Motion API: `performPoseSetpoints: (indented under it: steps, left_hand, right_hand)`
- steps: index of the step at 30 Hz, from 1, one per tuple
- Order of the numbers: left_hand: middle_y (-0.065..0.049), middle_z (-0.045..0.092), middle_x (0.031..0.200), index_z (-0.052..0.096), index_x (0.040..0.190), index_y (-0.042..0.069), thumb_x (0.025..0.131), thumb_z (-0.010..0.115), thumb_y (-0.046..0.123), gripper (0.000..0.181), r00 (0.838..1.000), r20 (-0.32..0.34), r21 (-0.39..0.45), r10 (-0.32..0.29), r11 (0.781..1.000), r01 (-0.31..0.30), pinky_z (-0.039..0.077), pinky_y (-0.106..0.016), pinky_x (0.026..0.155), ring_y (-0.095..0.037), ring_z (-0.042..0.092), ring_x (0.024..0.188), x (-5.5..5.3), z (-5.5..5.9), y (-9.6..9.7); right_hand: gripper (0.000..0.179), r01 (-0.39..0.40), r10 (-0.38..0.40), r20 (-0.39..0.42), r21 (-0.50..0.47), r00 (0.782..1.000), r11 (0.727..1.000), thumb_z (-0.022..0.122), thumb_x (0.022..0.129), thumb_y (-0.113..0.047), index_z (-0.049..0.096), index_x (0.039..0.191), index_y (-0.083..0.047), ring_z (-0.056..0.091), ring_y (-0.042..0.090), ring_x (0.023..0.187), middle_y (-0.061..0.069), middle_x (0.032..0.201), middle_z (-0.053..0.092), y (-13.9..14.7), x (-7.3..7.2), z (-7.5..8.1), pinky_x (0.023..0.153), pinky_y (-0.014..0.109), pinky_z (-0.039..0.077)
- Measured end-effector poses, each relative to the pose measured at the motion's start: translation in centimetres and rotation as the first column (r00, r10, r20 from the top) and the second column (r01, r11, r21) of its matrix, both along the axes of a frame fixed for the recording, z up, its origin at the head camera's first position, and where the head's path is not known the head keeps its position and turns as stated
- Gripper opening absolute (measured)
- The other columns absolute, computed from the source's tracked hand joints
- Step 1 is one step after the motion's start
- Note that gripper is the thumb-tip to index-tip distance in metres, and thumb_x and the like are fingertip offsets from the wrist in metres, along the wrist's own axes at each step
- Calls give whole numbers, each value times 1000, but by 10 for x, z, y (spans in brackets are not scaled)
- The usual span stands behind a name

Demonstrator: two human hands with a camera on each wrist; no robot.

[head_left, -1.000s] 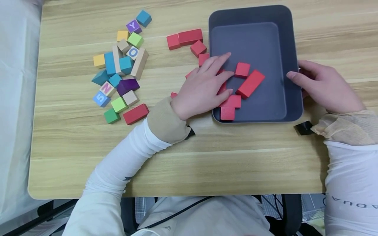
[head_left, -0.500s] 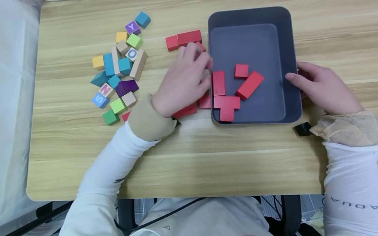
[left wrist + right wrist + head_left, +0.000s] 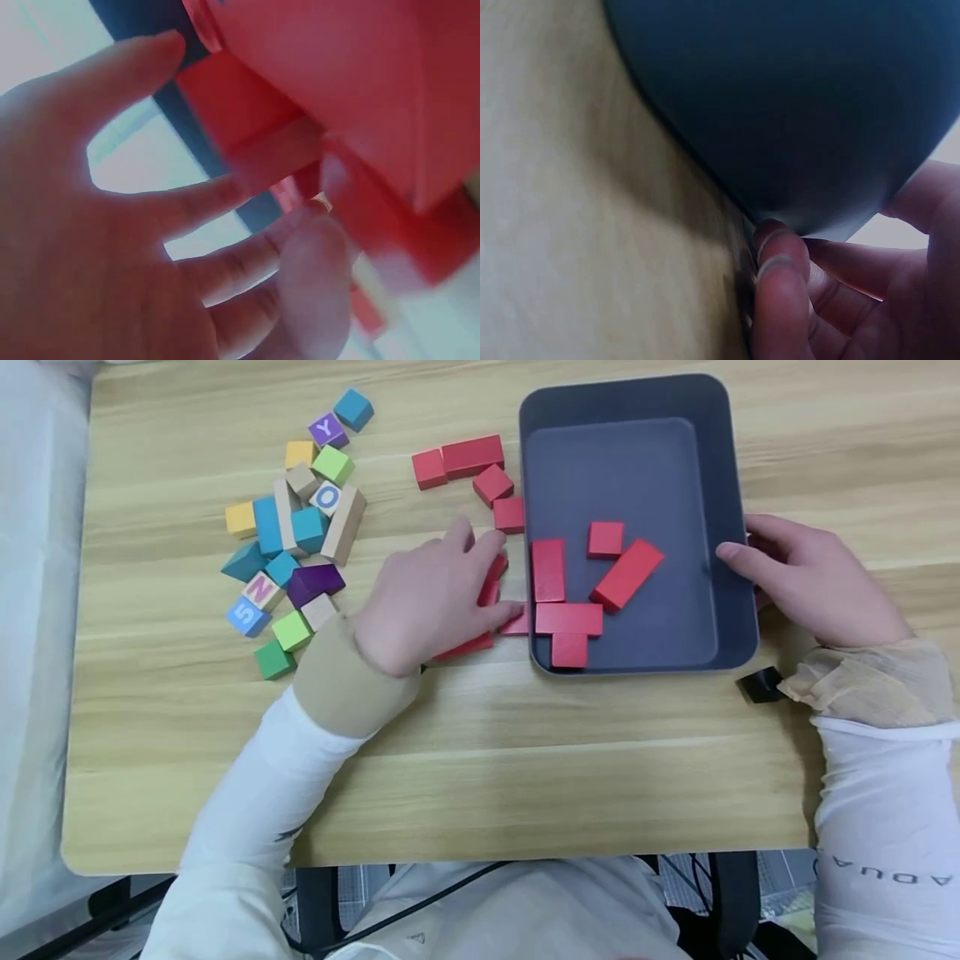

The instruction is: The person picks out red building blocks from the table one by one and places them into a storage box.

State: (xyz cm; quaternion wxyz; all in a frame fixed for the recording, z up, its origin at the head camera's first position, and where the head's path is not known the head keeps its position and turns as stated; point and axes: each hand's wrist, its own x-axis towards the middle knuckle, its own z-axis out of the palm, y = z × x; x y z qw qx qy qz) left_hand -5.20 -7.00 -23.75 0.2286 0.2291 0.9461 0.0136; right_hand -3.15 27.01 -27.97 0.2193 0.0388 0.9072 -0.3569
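My left hand [image 3: 427, 597] is over several red blocks on the table, left of the dark grey tray [image 3: 645, 402]. Its fingers are spread and somewhat bent, partly covering a long red block [image 3: 467, 647]. The thumb tip lies at a red block [image 3: 516, 620] beside the tray wall. In the left wrist view, red blocks [image 3: 236, 97] appear close to the fingers, and none is plainly pinched. My right hand [image 3: 832, 577] grips the tray's right side, thumb over the rim and fingers outside. Inside the tray lie several red blocks [image 3: 628, 575], mostly towards its near left.
Beyond the left hand are more red blocks, including a long one [image 3: 472, 456] and a cube [image 3: 508, 515] against the tray. A group of mixed-colour blocks [image 3: 309, 529], some lettered, lies further left. The table's front edge [image 3: 525, 853] is near the person.
The left hand has drawn back from over the tray's left side to the red blocks outside it, its fingers spreading since half a second ago. The right hand stays at the tray.
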Motion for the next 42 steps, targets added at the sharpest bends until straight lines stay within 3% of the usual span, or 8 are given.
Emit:
performPoseSetpoints:
  steps: [5,10,14,20,27,32,37,42]
  left_hand:
    - [-9,42,115,30,138,22,75,55,60,78,995,-104,0,6,1000,-6,47,-38,57,-23,43,88,27,2,-15]
    - [-11,44,113,28,140,17,77,57,54,79,978,-207,28,-4,1000,10,46,-35,49,-23,42,85,47,-7,-28]
    - [-11,45,111,25,142,15,80,59,44,76,971,-240,89,3,996,19,45,-33,50,-23,42,84,53,-15,-31]
    - [-11,47,115,25,142,15,81,60,42,75,972,-235,161,10,986,29,48,-35,65,-24,42,95,51,-20,-32]
    - [-11,45,115,21,143,16,79,63,40,79,985,-173,176,10,984,21,46,-32,67,-24,40,96,36,-20,-24]
    - [-7,39,111,18,143,26,76,67,40,84,1000,13,169,17,985,-19,44,-31,65,-21,35,97,4,-14,-19]
    - [-4,40,104,21,139,29,70,73,38,86,977,209,161,39,984,-74,44,-31,65,-18,41,91,-31,-10,-14]
    - [-3,41,111,21,139,30,72,72,38,85,960,277,156,24,985,-70,45,-30,70,-17,45,93,-47,-7,-7]
  right_hand:
    - [36,-18,18,-4,-25,1000,1000,45,89,-44,49,120,-24,56,17,76,5,98,56,-4,-2,0,63,18,42]
    - [41,-12,12,-3,-11,1000,1000,45,89,-45,47,126,-26,58,16,72,5,98,57,-2,-1,0,62,19,42]
    - [43,-9,9,-1,3,1000,1000,44,89,-45,45,128,-26,57,16,74,4,101,55,0,0,1,62,19,42]
    - [44,-2,3,14,-12,1000,1000,44,89,-45,44,129,-26,58,17,73,5,99,57,1,0,1,62,19,42]
    - [46,-10,10,15,5,1000,1000,43,89,-46,41,132,-29,57,19,74,7,100,57,0,0,3,62,22,42]
    - [45,-10,10,8,-12,1000,1000,44,89,-46,43,130,-27,57,20,74,7,100,57,0,-2,6,62,21,43]
    - [45,-11,11,7,-60,1000,998,45,89,-45,44,129,-26,58,21,71,7,97,58,-2,-2,6,61,22,44]
    - [43,-4,4,-9,-57,1000,998,45,89,-45,46,127,-26,58,23,69,7,95,58,1,3,9,60,24,45]
